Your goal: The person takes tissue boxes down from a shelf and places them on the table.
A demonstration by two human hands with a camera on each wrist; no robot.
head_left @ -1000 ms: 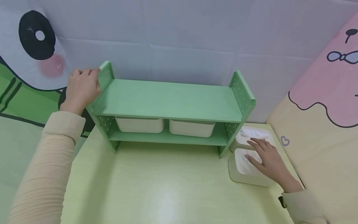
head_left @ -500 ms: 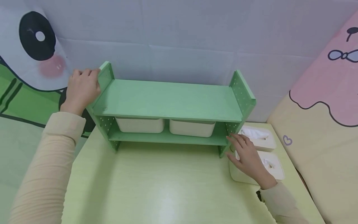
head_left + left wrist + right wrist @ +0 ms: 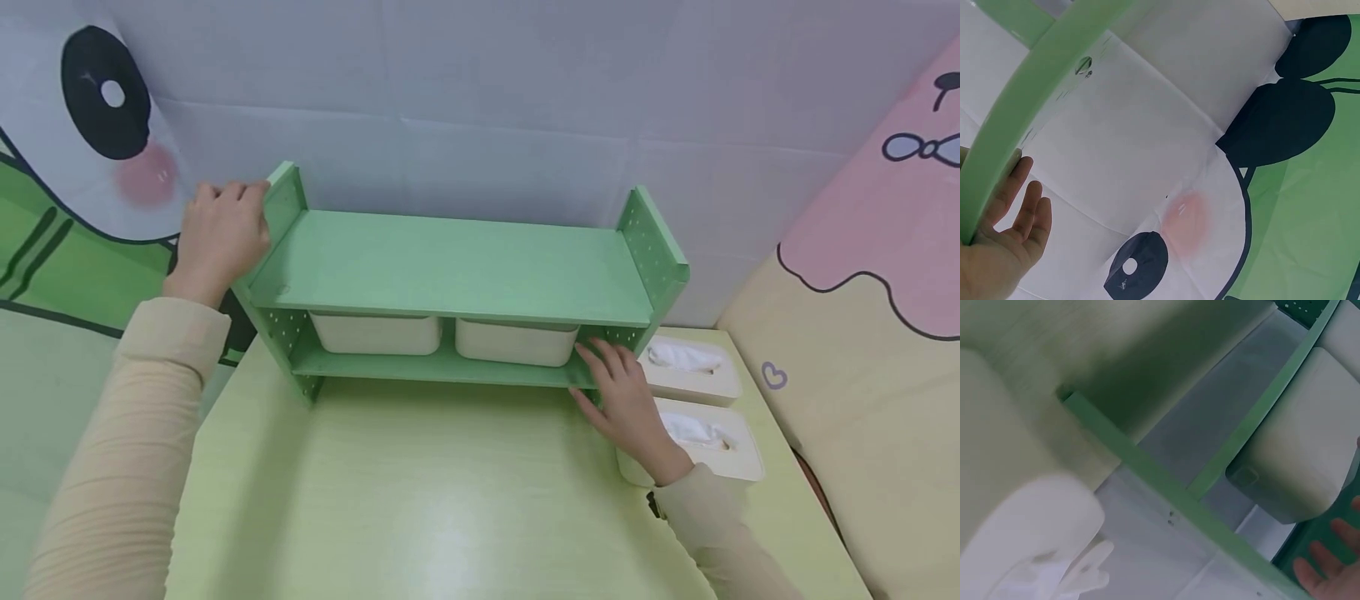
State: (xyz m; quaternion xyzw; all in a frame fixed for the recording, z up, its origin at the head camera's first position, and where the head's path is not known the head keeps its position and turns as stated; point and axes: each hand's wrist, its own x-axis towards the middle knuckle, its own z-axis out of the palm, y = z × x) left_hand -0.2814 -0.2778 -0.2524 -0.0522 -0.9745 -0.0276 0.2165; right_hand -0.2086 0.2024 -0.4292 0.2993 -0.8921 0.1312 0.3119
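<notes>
Soft, even indoor light fills the head view. A white glare patch (image 3: pixel 447 533) lies on the near middle of the smooth pale yellow-green tabletop (image 3: pixel 390 467), with a soft-edged shadow (image 3: pixel 258 492) to its left and dimness under the mint-green two-tier shelf with perforated sides (image 3: pixel 450 262). The left wrist view is greyer, its lens bowing the shelf's side panel (image 3: pixel 1025 100); the right wrist view is dim, hazy, slightly blurred.

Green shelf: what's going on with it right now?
A person's left hand holds the top of the left side panel of the green shelf. The right hand is at the right end of the lower tier, beside the right bin; contact is unclear. The left bin also sits on that tier.
</notes>
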